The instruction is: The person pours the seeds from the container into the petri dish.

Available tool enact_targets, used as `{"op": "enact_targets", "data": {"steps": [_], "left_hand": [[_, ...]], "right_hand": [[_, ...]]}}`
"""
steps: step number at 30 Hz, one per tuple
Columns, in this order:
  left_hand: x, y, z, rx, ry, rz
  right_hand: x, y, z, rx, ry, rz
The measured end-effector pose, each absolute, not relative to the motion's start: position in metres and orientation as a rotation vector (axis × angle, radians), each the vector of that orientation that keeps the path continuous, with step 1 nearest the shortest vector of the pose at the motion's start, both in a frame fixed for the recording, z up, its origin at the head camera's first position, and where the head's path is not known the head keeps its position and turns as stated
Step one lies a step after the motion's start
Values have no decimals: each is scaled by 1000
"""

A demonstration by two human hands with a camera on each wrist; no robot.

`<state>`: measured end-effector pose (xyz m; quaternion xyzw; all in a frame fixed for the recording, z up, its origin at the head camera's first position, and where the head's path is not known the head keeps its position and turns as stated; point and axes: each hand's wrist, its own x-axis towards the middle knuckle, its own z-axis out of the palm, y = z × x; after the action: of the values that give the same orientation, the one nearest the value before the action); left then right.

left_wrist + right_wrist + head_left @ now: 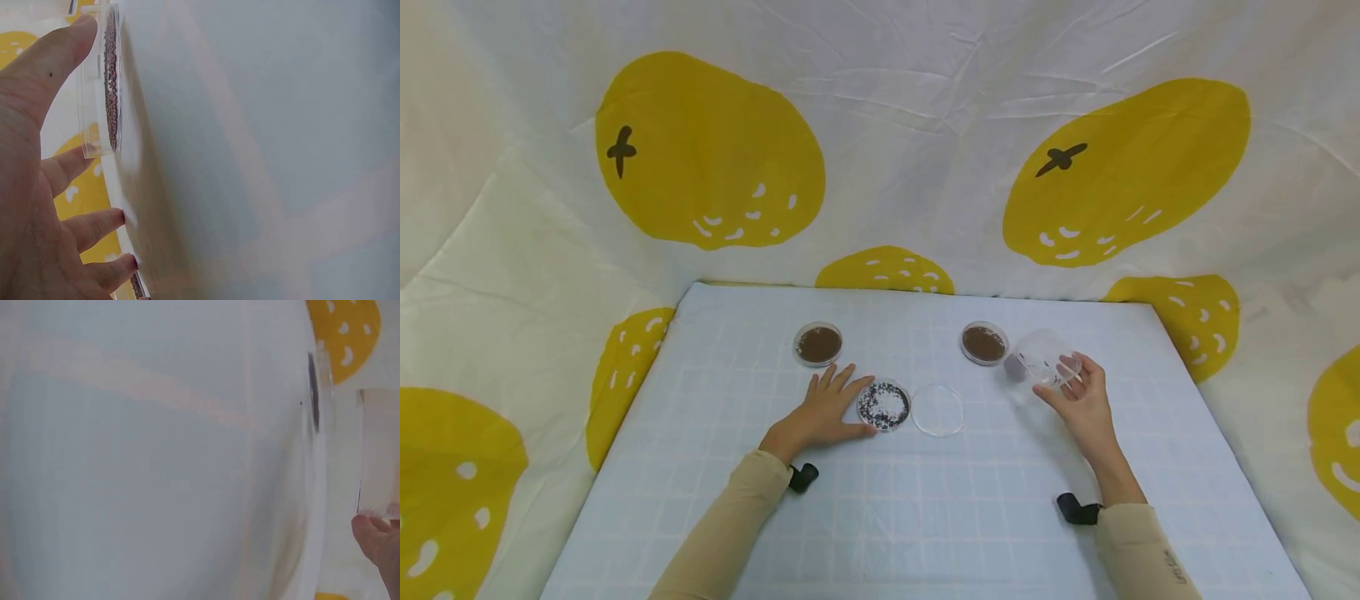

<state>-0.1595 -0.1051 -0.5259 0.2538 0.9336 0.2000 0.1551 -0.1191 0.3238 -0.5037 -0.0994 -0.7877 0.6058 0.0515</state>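
My left hand (pixel 823 414) spans a clear petri dish (pixel 883 406) scattered with small dark grains. Its thumb and index finger grip opposite edges of that dish (pixel 112 81) in the left wrist view, and the other fingers spread over the table. Right of the dish lies a clear round lid (pixel 937 411), flat on the cloth. My right hand (pixel 1086 408) holds a clear plastic cup (pixel 1047 357) by its rim, tilted on its side above the table with its base toward the left. A few dark specks show in the cup. The right wrist view catches only part of this cup (pixel 379 450).
Two petri dishes filled with brown grains stand farther back, a left one (pixel 818 344) and a right one (pixel 984 343). A pale checked cloth covers the table (pixel 925 525). White fabric (pixel 910 167) with yellow fruit prints hangs behind and at both sides.
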Motion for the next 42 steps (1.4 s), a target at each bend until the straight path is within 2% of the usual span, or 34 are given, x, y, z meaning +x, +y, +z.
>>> {"op": "enact_targets", "data": {"steps": [10, 25, 42], "left_hand": [[-161, -105, -526, 719, 2664, 580], [-161, -105, -529, 725, 2670, 583], [-161, -106, -529, 717, 2666, 575]], "right_hand": [[-118, 348, -506, -506, -2390, 1817], [-118, 357, -512, -812, -2354, 1646], [-121, 359, -517, -843, -2367, 1632]]}}
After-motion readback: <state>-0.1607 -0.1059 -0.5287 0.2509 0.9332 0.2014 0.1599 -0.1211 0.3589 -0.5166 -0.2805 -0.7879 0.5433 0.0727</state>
